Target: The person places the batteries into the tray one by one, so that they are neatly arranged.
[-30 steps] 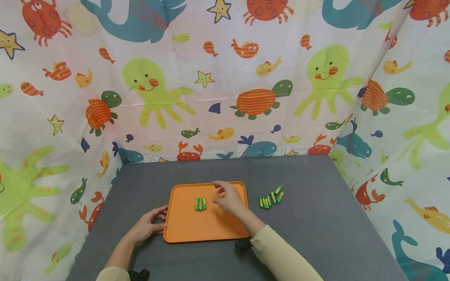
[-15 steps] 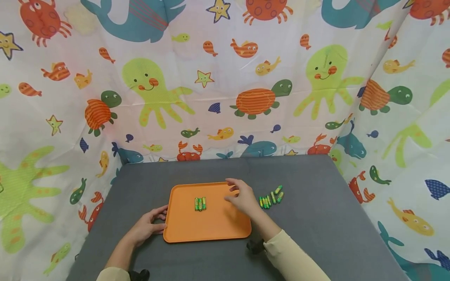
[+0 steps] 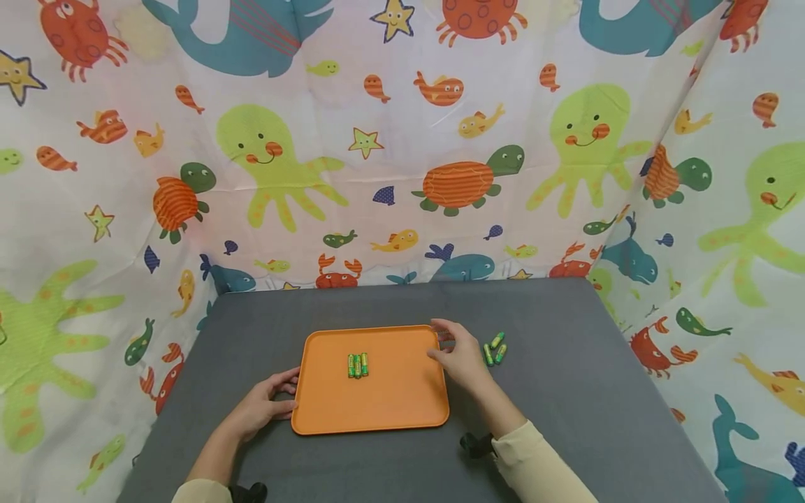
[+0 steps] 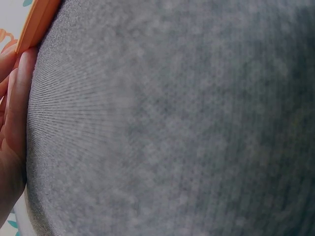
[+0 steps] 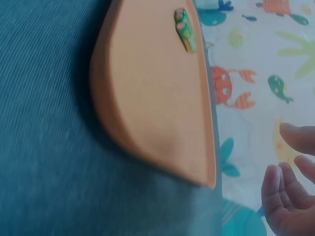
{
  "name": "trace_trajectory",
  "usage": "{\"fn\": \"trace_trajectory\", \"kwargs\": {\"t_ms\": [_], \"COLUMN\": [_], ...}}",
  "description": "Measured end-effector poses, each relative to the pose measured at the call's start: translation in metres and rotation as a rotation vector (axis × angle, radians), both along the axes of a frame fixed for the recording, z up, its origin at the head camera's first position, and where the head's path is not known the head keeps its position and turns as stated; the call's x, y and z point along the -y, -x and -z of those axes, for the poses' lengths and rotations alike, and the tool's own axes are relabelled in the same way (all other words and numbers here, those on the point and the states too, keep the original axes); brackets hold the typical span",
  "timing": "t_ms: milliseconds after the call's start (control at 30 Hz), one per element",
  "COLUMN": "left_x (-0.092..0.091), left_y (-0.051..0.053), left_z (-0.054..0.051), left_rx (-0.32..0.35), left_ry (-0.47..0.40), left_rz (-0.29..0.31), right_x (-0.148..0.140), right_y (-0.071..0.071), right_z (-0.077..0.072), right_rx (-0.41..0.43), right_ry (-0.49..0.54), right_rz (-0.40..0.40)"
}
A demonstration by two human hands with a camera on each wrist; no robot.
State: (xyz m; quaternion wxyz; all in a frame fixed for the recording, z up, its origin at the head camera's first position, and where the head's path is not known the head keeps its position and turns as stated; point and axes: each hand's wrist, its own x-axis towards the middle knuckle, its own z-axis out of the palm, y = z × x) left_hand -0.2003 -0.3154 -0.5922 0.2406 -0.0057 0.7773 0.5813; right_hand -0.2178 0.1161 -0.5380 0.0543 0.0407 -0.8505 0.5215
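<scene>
Three green-and-yellow batteries (image 3: 358, 365) lie side by side on the orange tray (image 3: 371, 412), left of its middle and toward the back. My left hand (image 3: 254, 409) touches the tray's left edge with its fingertips; in the left wrist view, fingers (image 4: 20, 93) meet the tray's rim (image 4: 38, 22). Over the tray's right edge hovers my right hand (image 3: 464, 358), fingers relaxed and parted, holding nothing that shows. Just right of it, several batteries (image 3: 497, 340) lie loose on the table; the hand hides the spot beside them. The right wrist view shows the hand (image 5: 293, 196) with bent, parted fingers.
The grey table (image 3: 541, 433) extends around the tray on all sides. A curtain printed with sea animals (image 3: 390, 161) hangs behind the table and along both its sides.
My right hand has moved right, from above the tray to its right edge, and now covers part of the loose batteries. My left hand has stayed at the tray's left edge.
</scene>
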Motion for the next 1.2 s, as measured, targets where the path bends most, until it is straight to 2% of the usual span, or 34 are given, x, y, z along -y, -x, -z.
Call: {"fn": "trace_trajectory", "kwargs": {"t_ms": [200,700,867,1000,1200], "left_x": [-0.001,0.0,0.0,0.0,0.0], "left_y": [0.0,-0.004,-0.003,-0.003,-0.002], "left_z": [0.0,0.008,0.008,0.009,0.009], "left_rx": [0.006,-0.016,-0.01,-0.012,-0.016], "left_ry": [0.008,-0.01,-0.013,-0.018,-0.017], "left_rz": [-0.018,-0.017,-0.019,-0.015,-0.018], "right_x": [-0.022,-0.074,-0.09,-0.102,-0.116], "right_y": [-0.001,-0.008,-0.009,-0.011,-0.012], "right_z": [0.004,0.024,0.029,0.031,0.036], "right_rx": [0.012,0.009,0.014,0.069,0.174], "right_ry": [-0.022,-0.053,-0.124,-0.167,-0.155], "right_rz": [0.039,0.152,0.214,0.25,0.254]}}
